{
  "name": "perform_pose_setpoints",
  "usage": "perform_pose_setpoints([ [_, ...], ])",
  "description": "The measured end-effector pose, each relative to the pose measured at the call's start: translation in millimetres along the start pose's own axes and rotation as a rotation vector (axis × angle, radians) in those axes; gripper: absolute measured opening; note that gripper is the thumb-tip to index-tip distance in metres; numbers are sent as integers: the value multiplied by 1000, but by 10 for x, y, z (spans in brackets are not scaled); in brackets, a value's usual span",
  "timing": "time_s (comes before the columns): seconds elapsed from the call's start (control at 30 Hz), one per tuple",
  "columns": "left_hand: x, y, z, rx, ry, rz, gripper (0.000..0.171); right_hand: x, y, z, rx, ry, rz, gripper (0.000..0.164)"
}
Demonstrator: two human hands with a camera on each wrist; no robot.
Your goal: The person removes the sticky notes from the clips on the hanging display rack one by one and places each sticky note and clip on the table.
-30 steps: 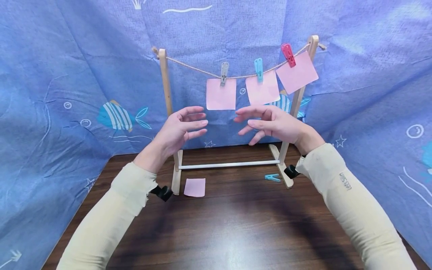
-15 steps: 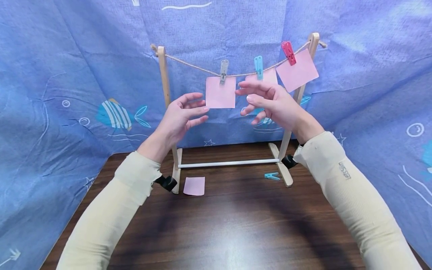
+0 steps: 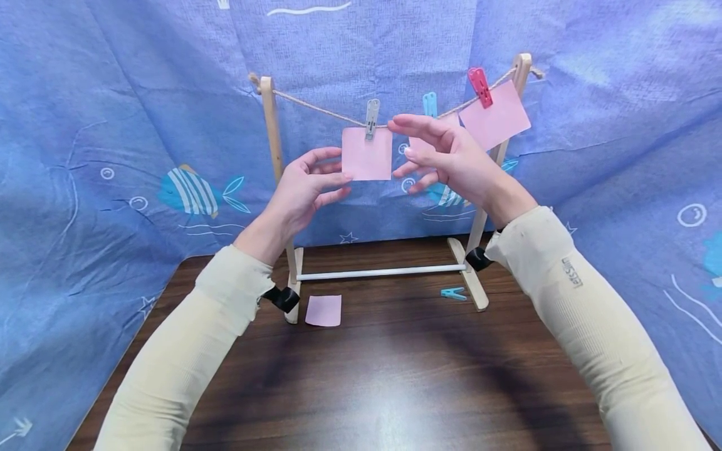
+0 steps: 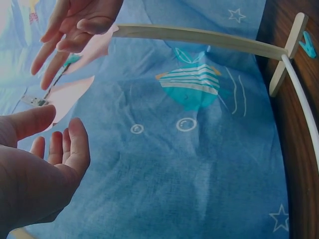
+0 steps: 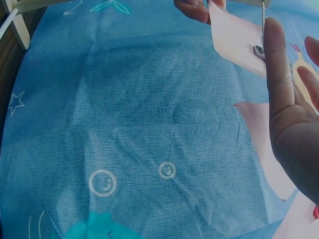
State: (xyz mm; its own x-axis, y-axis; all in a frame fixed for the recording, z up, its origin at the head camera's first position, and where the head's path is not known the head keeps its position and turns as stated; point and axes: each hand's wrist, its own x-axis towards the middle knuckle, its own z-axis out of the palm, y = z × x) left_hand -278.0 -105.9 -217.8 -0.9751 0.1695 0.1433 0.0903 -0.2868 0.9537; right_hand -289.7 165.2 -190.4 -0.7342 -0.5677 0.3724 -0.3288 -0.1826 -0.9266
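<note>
A pink paper square (image 3: 366, 164) hangs from a rope under a grey clothespin (image 3: 371, 119). My left hand (image 3: 304, 191) is at its left edge, thumb in front of the lower corner. In the left wrist view, thumb and fingers of the left hand (image 4: 45, 169) stand apart. My right hand (image 3: 451, 156), fingers loosely spread, is raised right of that square, its fingertips near the rope. It partly hides a second pink square (image 3: 417, 148) and its blue clothespin (image 3: 430, 103). Farther right, a red clothespin (image 3: 480, 88) holds a third pink square (image 3: 499, 119).
The rope (image 3: 316, 108) spans two wooden posts (image 3: 273, 128) of a stand with a white crossbar (image 3: 380, 272). On the brown table (image 3: 372, 369) lie a loose pink square (image 3: 324, 311) and a blue clothespin (image 3: 454, 294). A blue patterned cloth (image 3: 113, 113) hangs behind.
Both hands have risen toward the rope, the right one more. My left hand has come to the left square's edge. The right hand now covers part of the middle square and its clothespin.
</note>
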Motion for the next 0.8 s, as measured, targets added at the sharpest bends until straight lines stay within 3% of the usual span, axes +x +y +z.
perform_pose_setpoints([
  [0.3, -1, 38, 47, 10, -5, -4, 46, 88, -59, 10, 45, -20, -27, 55],
  [0.8, 43, 23, 74, 23, 0, -17, 48, 211, -166, 87, 72, -10, 35, 64],
])
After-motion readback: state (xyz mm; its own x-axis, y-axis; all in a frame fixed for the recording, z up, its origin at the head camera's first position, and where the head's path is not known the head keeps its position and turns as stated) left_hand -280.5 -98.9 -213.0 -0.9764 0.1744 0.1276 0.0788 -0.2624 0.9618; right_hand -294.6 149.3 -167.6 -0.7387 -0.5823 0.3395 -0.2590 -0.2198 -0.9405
